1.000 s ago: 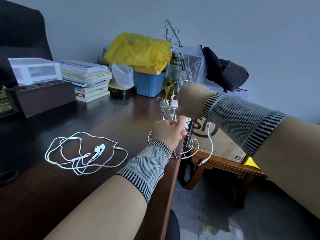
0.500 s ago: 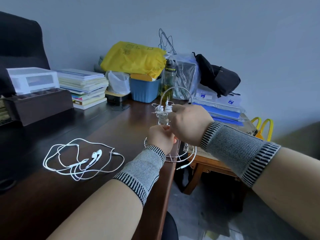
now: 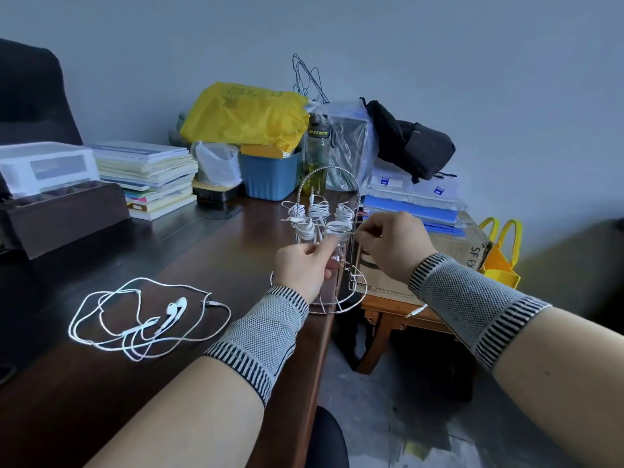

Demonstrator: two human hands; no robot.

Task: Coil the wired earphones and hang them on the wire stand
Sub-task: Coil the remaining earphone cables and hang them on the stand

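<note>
White cable is everywhere on this dark wooden surface (image 3: 101, 400): several coiled bundles of earphones (image 3: 310, 217) already hang on the silver wire stand (image 3: 329, 184), which sits upright at the surface's right edge with its arched top rising above them. Both hands are at the stand. The left hand (image 3: 304, 265), wrist wrapped in a grey knitted band with striped edges, has its fingers curled in front of the stand's lower frame and seems to pinch a bit of white cable just below the newest coil (image 3: 337, 228); exactly what it grips is partly hidden behind the fingers. The right hand (image 3: 391, 244), wearing a matching band, pinches a thin strand near the coil between thumb and forefinger, and a cable end with a metal plug (image 3: 417, 310) hangs below its wrist, past the surface's edge. Well apart to the left, another set of loose earphones (image 3: 148, 319) lies in an untidy sprawl, its two buds together near the middle. Behind the stand stand a green-tinted bottle (image 3: 315, 153), a blue bin (image 3: 270, 177), a yellow bag (image 3: 246, 116) and a stack of books (image 3: 152, 173). A cardboard box (image 3: 456, 244) rests on a low wooden table to the right.
</note>
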